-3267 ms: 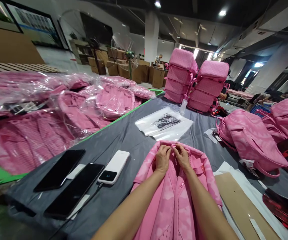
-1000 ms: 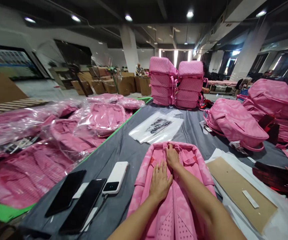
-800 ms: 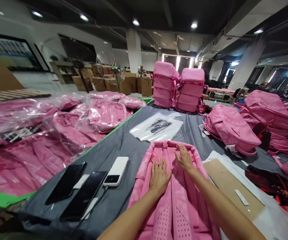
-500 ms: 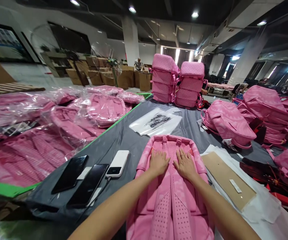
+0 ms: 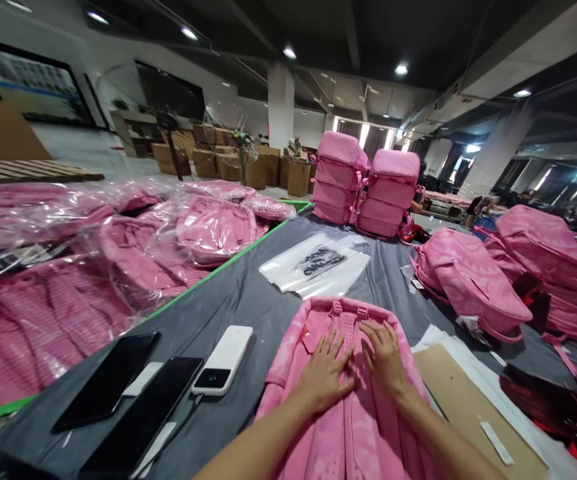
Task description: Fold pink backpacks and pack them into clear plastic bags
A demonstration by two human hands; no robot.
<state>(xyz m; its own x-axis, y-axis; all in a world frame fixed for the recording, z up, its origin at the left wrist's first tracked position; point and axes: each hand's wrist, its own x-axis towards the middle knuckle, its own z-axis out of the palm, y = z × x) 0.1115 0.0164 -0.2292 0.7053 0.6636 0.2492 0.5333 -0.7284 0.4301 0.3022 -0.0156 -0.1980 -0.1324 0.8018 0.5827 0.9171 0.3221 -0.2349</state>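
Note:
A pink backpack (image 5: 288, 380) lies before me on the dark grey table cover, its perforated back panel and shoulder straps facing up. Flat on its left side rests my left hand (image 5: 327, 373), fingers spread and pointing away from me. My right hand (image 5: 383, 357) touches the right strap near the top, its fingers stretched out and slightly bent, with nothing visible in them. Beyond the backpack's top edge is a clear plastic bag (image 5: 313, 263) with black print, lying flat.
Left of the backpack lie two black phones (image 5: 108, 380) and a white power bank (image 5: 224, 360) with a cable. Plastic-wrapped pink backpacks (image 5: 213, 230) fill the left side. Stacked pink bags (image 5: 341, 177) stand at the back; more backpacks (image 5: 468, 280) and brown cardboard (image 5: 468, 400) are right.
My left hand has slid toward the middle of the backpack, its fingers spreading. My right hand has turned and lifted slightly at the fingers. The camera view has tilted up a little.

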